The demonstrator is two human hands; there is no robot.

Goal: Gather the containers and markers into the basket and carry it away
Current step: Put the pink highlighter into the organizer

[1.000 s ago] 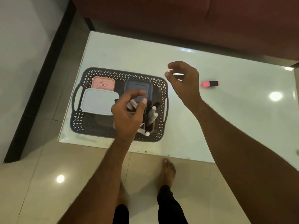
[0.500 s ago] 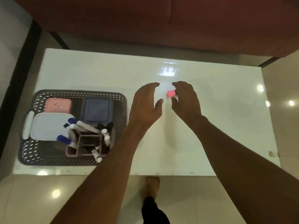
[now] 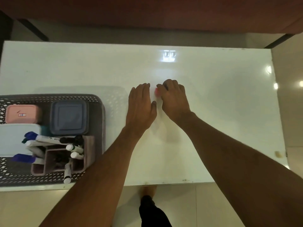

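A dark perforated basket [image 3: 100, 102] sits at the left of the white table [image 3: 221, 112]. Inside it lie a pink container [image 3: 23, 113], a grey-blue lidded container [image 3: 68, 117], a white-lidded container [image 3: 14, 140] and a brown holder [image 3: 89, 153] with several markers [image 3: 47, 138]. Mid-table, my right hand [image 3: 174, 99] curls its fingers over a pink highlighter [image 3: 157, 92], mostly hidden beneath them. My left hand [image 3: 141, 105] hovers flat and empty just left of it, fingers together.
A dark red sofa [image 3: 147, 12] runs along the far side of the table. Tiled floor [image 3: 291, 128] lies to the right and in front, where my foot [image 3: 148, 190] shows under the table's near edge.
Both hands moved right from the basket to the pink highlighter. My right hand's fingers have closed over it, and my view shifted right, pushing the basket to the left edge.
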